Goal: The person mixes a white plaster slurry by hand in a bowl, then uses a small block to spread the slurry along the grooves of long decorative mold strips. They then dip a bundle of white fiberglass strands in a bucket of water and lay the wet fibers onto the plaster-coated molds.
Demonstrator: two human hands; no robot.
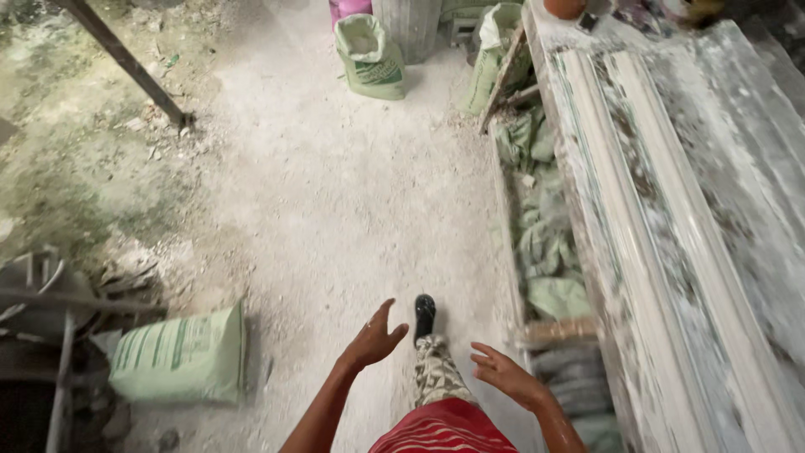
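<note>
My left hand (375,338) hangs out in front of me over the dusty white floor, fingers spread, holding nothing. My right hand (503,374) is also empty with its fingers apart, close to the near end of a long plaster-coated workbench (671,235). Between the hands I see my red striped shirt (444,429) and one leg in patterned trousers with a black shoe (424,314) stepping forward. Neither hand touches anything.
A full green-and-white sack (180,356) lies at the lower left beside metal scrap (42,335). An open sack (369,54) stands at the far end, another open sack (499,50) leans by the bench. Crumpled empty sacks (545,243) fill the space under the bench. A slanted pole (126,59) stands at upper left.
</note>
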